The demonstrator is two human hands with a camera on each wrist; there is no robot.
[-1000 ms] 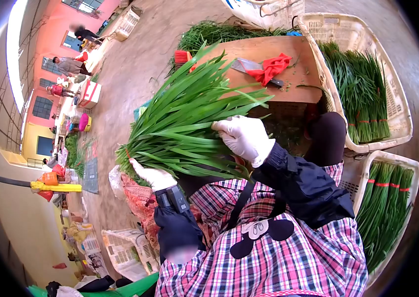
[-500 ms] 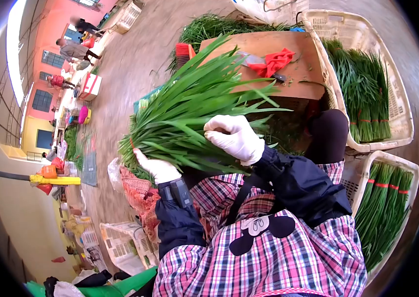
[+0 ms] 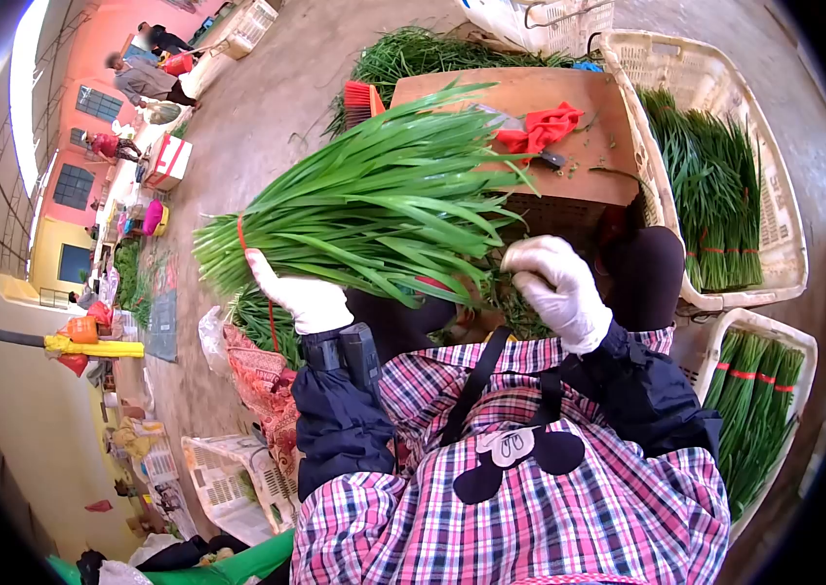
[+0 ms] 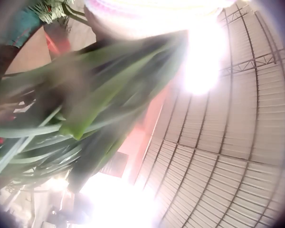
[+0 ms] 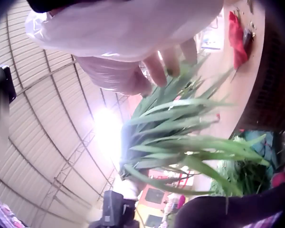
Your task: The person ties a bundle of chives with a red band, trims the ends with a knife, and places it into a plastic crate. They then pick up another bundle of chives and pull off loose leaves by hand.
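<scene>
Holding one green bundle [image 3: 364, 210]

In the head view, a wrinkled white left glove [image 3: 304, 300] shows at 9 o'clock, its matching right glove [image 3: 563, 297] at 3. Sleeves [image 3: 637, 400] are dark navy and puckered; a boxy black device [image 3: 361, 356] sits on the left wrist at 7. The pink, white and dark plaid smock [image 3: 530, 531] has black straps [image 3: 474, 390] and, at 5, a rounded black-and-grey patch [image 3: 557, 453]. Trousers [image 3: 645, 278] are dark.
</scene>
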